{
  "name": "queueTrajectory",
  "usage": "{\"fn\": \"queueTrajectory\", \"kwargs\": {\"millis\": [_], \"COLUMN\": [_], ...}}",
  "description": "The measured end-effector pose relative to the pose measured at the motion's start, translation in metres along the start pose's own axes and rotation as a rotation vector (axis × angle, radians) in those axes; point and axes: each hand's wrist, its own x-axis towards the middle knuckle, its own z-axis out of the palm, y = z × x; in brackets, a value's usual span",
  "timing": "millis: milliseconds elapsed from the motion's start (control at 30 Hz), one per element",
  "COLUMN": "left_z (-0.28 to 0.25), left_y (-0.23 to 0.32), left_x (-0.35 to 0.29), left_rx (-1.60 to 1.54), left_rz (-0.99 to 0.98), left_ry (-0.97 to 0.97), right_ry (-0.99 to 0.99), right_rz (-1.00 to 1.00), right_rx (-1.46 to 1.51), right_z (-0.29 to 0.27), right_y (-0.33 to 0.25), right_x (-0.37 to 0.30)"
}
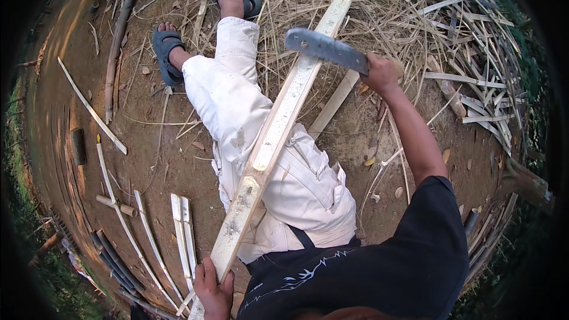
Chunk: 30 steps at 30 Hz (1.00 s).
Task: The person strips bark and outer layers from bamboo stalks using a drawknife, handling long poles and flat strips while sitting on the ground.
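Note:
A long split bamboo strip (275,133) slants across my lap, its pale hollow inner face turned up and a node partway along it. My left hand (214,291) is closed round its near end at the lower edge. In my right hand (382,74) is a machete (326,48) with a broad, dark, blunt-ended blade. The blade lies across the strip's far part, over or against it; I cannot tell whether it touches. Most of the machete's handle is hidden in my fist.
Thin bamboo shavings (308,0) litter the ground ahead. More split strips (483,83) are heaped at the right. Several narrow pieces (184,231) lie at the lower left, near dark poles (115,261). My legs in white trousers (231,95) stretch forward under the strip, with sandalled feet.

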Motion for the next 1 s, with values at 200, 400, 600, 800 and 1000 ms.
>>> {"fn": "queueTrajectory", "kwargs": {"millis": [200,400,600,800,1000], "left_z": [-0.004,0.005,-0.001,0.024,0.055], "left_y": [0.004,0.002,-0.003,0.035,0.059], "left_x": [0.001,-0.007,-0.011,0.018,0.068], "left_rx": [0.028,0.016,0.128,-0.074,-0.355], "left_rz": [-0.032,-0.045,0.000,0.005,0.081], "left_ry": [-0.002,0.007,0.000,0.061,0.108], "right_ry": [-0.106,-0.098,-0.175,0.052,0.012], "right_rz": [0.511,0.289,0.960,0.829,1.131], "right_rx": [-0.067,-0.098,0.229,0.308,0.553], "right_z": [-0.010,0.008,0.030,0.041,0.099], "right_y": [0.016,0.025,0.123,0.014,-0.038], "right_x": [0.062,0.047,0.110,-0.044,-0.269]}}
